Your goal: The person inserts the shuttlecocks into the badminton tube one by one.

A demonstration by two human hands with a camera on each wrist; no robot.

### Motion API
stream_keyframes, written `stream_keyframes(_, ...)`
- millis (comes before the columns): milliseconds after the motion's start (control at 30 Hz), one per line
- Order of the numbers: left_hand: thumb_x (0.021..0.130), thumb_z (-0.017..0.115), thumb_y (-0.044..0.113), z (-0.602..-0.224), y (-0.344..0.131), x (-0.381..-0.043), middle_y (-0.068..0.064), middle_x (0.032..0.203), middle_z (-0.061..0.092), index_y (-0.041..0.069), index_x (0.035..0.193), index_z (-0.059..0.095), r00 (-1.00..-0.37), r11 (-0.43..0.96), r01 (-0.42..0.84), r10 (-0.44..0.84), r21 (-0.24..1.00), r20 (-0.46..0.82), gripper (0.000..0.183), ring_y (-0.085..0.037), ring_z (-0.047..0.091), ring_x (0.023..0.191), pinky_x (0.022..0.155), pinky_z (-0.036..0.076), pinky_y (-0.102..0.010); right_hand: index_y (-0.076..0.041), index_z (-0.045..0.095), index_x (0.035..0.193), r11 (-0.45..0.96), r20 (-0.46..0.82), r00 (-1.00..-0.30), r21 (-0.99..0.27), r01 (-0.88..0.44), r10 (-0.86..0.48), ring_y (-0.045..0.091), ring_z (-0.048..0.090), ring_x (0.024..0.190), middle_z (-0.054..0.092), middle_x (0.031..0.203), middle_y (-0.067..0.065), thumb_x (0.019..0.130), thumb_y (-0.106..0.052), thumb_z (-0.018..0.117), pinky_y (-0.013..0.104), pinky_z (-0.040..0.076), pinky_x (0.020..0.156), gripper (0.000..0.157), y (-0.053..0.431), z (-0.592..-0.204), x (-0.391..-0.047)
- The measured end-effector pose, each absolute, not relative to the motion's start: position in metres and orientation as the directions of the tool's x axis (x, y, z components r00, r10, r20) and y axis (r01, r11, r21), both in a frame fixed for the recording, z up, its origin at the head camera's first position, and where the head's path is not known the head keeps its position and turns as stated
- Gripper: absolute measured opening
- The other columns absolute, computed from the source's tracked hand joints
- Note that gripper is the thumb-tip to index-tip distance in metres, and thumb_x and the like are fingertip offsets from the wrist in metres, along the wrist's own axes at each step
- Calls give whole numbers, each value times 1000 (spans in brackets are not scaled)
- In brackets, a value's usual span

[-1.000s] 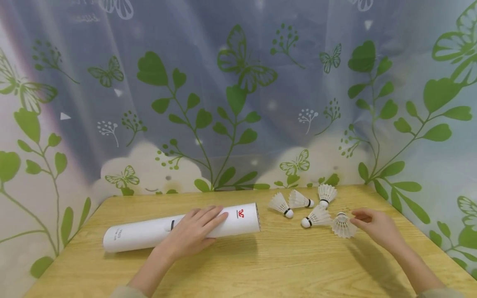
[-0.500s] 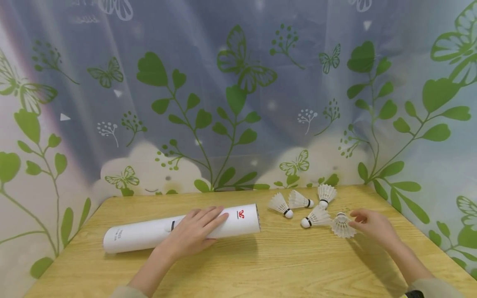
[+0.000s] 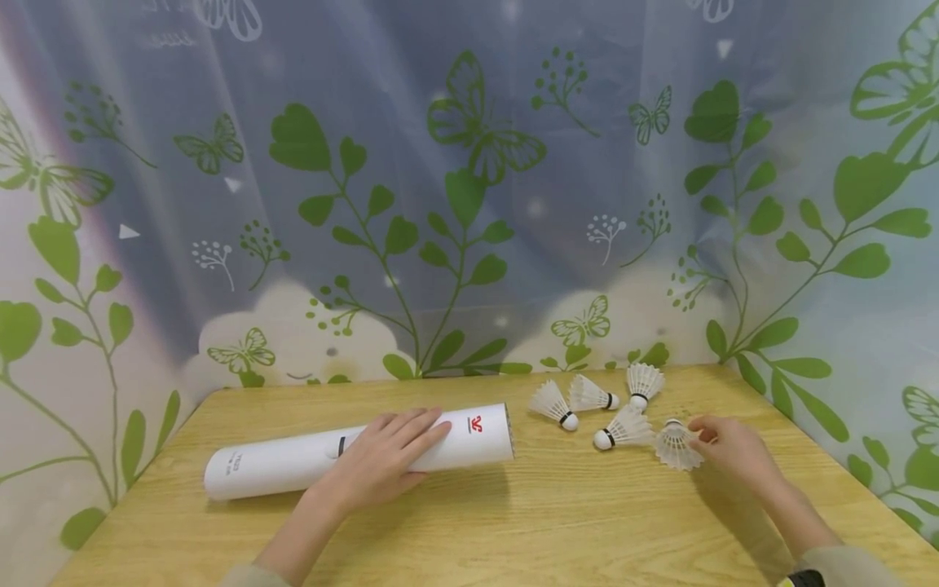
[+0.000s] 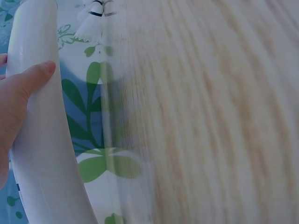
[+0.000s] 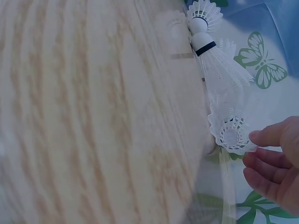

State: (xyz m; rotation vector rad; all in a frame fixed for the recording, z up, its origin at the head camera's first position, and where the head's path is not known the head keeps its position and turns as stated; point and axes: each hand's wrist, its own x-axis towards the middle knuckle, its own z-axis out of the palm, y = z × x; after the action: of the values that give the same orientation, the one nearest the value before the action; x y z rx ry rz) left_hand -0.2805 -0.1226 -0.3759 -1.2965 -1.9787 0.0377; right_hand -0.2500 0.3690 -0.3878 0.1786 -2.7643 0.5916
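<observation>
My left hand lies across a white shuttlecock tube and grips it, thumb on the near side. The tube lies on its side, its right end angled slightly away from me, with a red logo near that end. At the right, my right hand pinches the skirt edge of a white shuttlecock, between thumb and fingers in the right wrist view. This shuttlecock's open skirt faces me. Just left of it lies another shuttlecock, cork pointing left.
Behind and to the left lie more shuttlecocks: one at the left, one in the middle and one at the back. They rest on a wood-grain table. A leaf-and-butterfly patterned curtain hangs along its back and sides.
My right hand has moved slightly left, its fingers closing on the skirt of the nearest shuttlecock. The left hand, tube and other shuttlecocks have stayed in place.
</observation>
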Motion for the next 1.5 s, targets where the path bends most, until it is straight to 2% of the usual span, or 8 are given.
stream_keyframes(200,62,86,33,-375,-123,-280,-10,132,54,7,134,48,-204,488,774,796,-404,570,85,-26,55,114,82,51,-40,10,63,97,918,345,-937,-354,-180,-51,32,61,71,64,77,15,80,0,63,46,49,61,20,369,-387,-248)
stream_keyframes(467,62,86,33,-375,-123,-280,-11,131,54,6,134,48,-212,491,775,794,-397,569,85,-26,55,113,82,52,-40,12,63,101,907,355,-935,-393,-153,-4,38,62,80,66,84,23,81,1,59,49,50,66,23,374,-388,-247)
stream_keyframes(767,62,86,34,-375,-123,-281,-11,130,55,6,133,49,-204,490,774,793,-402,575,85,-26,56,113,80,52,-39,12,64,99,877,361,-933,-446,-179,-6,24,63,68,67,83,21,83,0,61,29,47,55,21,375,-383,-241)
stream_keyframes(1033,61,87,34,-376,-123,-282,-12,130,56,7,133,49,-194,487,776,789,-400,584,85,-26,56,112,79,52,-40,13,62,102,825,355,-935,-526,-206,-7,11,61,58,68,83,19,85,-6,60,24,48,51,25,380,-381,-239)
stream_keyframes(1200,61,87,33,-375,-123,-281,-12,130,55,6,133,49,-195,488,777,787,-398,586,85,-26,56,112,79,52,-40,16,59,107,811,289,-957,-558,-175,-8,12,63,62,67,90,23,88,-8,60,25,51,54,31,376,-375,-237)
stream_keyframes(1500,62,86,34,-375,-123,-281,-11,130,55,7,134,49,-211,497,772,788,-396,578,85,-26,56,113,80,52,-40,17,60,106,729,230,-972,-655,-198,-57,9,61,67,65,95,24,87,-4,62,24,54,58,28,361,-376,-239)
